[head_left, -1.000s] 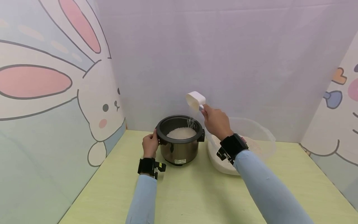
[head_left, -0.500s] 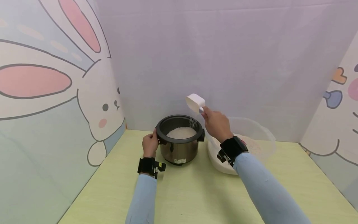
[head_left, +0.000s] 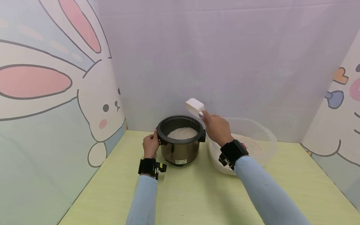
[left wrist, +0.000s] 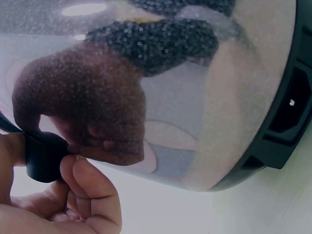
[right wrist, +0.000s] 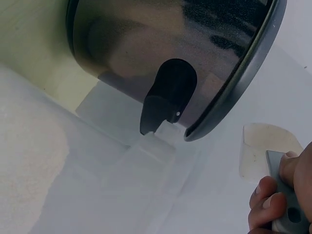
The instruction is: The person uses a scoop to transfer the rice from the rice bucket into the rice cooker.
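Scoop (head_left: 194,107) sits lower than a second ago; falling grains (head_left: 193,123) now just a few. Left hand (head_left: 151,146): fingers clamped on black side handle (left wrist: 46,157) of rice cooker (head_left: 180,151). Cooker's on table (head_left: 180,197), rice (head_left: 182,133) inside; front label (head_left: 181,162) too small to read. Right hand (head_left: 217,128): fingers wrapped round scoop's grip, scoop tilted over cooker. Tub (head_left: 221,166) of rice beside cooker. Red strap tag (head_left: 244,145) unreadable.

White scoop (head_left: 194,107), brown cooker (head_left: 177,152), yellow-green table (head_left: 182,193)
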